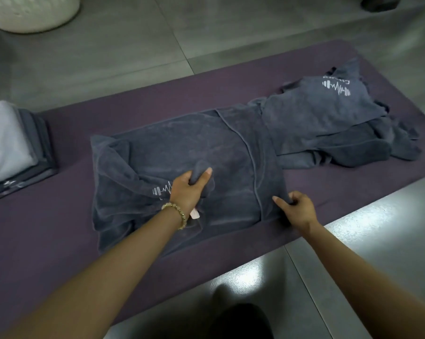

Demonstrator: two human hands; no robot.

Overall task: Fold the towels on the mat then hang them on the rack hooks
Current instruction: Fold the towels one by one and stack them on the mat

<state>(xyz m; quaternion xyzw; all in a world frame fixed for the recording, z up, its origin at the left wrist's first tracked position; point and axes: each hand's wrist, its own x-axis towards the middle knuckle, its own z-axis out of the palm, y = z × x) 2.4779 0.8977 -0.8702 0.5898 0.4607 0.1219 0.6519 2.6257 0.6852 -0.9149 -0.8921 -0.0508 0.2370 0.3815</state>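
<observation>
The purple mat [60, 216] runs across the floor; on its middle lies the dark grey towel [182, 148], half spread, its left side rumpled; a heap of unfolded towels [324, 118] touches its far right end, and a folded stack [28, 152] sits well apart at the left. The cloth looks soft, limp and light, likely to sag and crease; corners and hemmed edges seem the best hold. The left hand [189, 189] grips a bunched fold beside the logo [163, 190]; the right hand [297, 209] pinches the right-hand edge near its corner.
</observation>
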